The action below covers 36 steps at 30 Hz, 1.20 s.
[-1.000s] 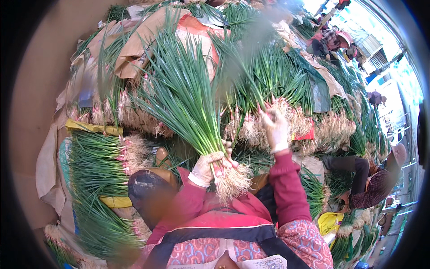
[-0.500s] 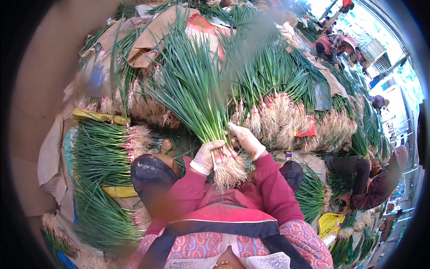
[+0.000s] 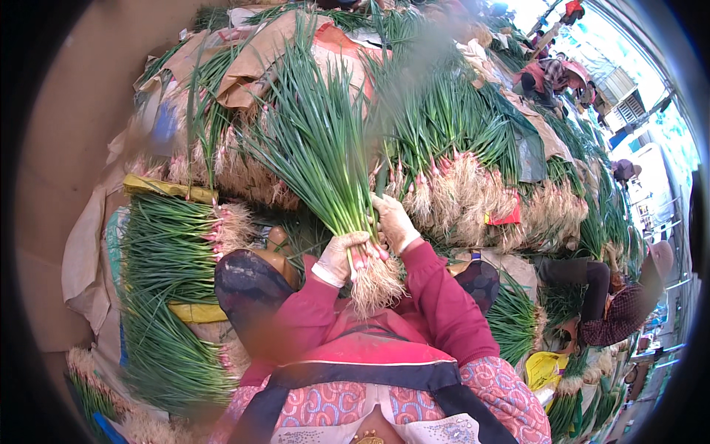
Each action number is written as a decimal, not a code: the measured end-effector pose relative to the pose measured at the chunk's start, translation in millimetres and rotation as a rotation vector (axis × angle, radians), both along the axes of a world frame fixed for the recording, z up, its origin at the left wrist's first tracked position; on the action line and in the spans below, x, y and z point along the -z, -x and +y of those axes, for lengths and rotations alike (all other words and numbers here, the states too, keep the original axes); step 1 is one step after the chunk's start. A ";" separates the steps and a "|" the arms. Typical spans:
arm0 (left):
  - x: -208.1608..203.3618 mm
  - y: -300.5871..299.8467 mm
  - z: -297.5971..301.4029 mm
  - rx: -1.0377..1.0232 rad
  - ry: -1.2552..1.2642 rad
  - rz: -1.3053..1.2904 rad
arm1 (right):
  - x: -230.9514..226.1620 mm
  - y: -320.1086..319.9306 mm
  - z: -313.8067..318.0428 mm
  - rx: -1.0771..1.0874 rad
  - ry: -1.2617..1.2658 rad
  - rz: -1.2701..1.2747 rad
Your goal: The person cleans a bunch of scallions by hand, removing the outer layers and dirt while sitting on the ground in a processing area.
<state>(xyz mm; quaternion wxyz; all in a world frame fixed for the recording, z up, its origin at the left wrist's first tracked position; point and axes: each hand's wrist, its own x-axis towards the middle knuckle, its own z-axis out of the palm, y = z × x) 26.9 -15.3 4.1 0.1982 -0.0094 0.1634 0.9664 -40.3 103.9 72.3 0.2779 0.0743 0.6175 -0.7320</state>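
A thick bunch of spring onions (image 3: 325,174) stands before my body, green leaves fanning away from me and pale roots hanging toward my lap. My left hand (image 3: 339,257), in a whitish glove, wraps round the stems just above the pink bulbs, its thumb lying across them. On the other side my gloved right hand (image 3: 393,223) closes on stems at the bunch's right edge, a little higher up. Its fingertips are partly hidden behind the leaves.
Heaped spring onions (image 3: 458,177) with roots toward me lie ahead. More bundles (image 3: 166,244) are stacked at my left, with a yellow strip (image 3: 171,189) across them. A co-worker (image 3: 621,303) sits at the right; others work farther off. Brown sacking (image 3: 259,55) covers part of the far heap.
My right hand has shifted slightly left and up against the stems, its fingers drawn in closer. The left hand and the bunch have hardly moved.
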 end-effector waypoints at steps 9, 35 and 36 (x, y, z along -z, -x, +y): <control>20.7 11.4 2.3 -0.025 0.237 0.028 | 37.7 28.9 -6.5 -0.109 -1.052 0.943; -19.3 8.3 3.5 0.114 -0.087 0.060 | 7.7 74.6 97.8 0.211 -1.142 0.772; -20.6 5.0 -2.4 0.089 -0.077 0.027 | -21.0 57.5 80.0 0.008 -0.943 0.535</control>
